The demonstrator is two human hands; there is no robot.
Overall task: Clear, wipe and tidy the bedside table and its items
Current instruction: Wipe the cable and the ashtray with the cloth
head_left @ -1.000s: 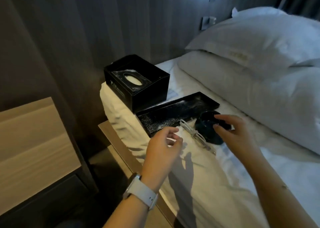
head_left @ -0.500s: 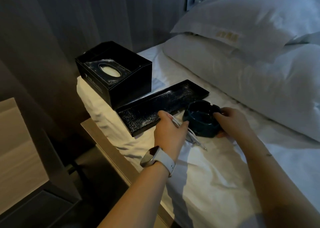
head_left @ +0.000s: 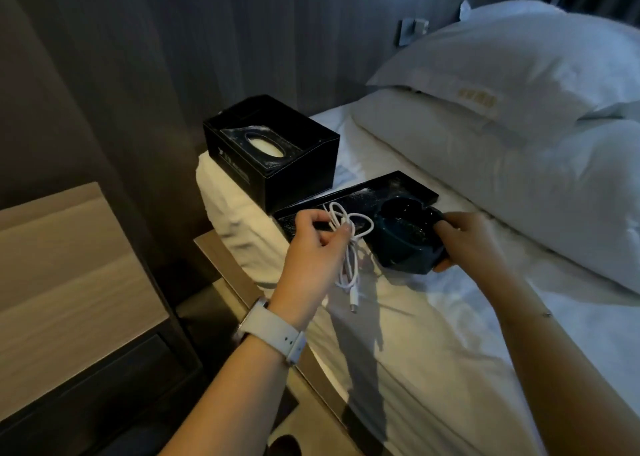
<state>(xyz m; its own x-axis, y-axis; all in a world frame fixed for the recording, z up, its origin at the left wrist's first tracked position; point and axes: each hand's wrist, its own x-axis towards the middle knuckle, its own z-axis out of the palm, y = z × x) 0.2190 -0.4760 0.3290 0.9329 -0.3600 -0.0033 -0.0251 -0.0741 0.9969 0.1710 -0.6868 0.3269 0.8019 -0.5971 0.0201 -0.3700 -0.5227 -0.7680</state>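
The left hand (head_left: 313, 247) is closed in a pinch on a bundled white charging cable (head_left: 349, 244), lifted clear of the bed sheet (head_left: 433, 334) — loops stand above the fingers and the plug end dangles below. A pale watch (head_left: 273, 334) sits on that wrist. The right hand (head_left: 465, 239) grips a dark blue-green ashtray (head_left: 405, 239) by its right side, thumb over the rim and fingers curled under; the ashtray looks raised a little off the sheet, though the dim light makes that hard to be sure of. Just beyond both hands a long black tray (head_left: 408, 187) lies on the bed, its surface speckled with pale dust. Touching the tray's far left edge stands a black tissue box (head_left: 277, 154) with an oval opening on top, at the left corner of the mattress. White pillows (head_left: 519, 84) are stacked far right. The pale wooden bedside table (head_left: 59, 265) is at the near left — apart from all these items.
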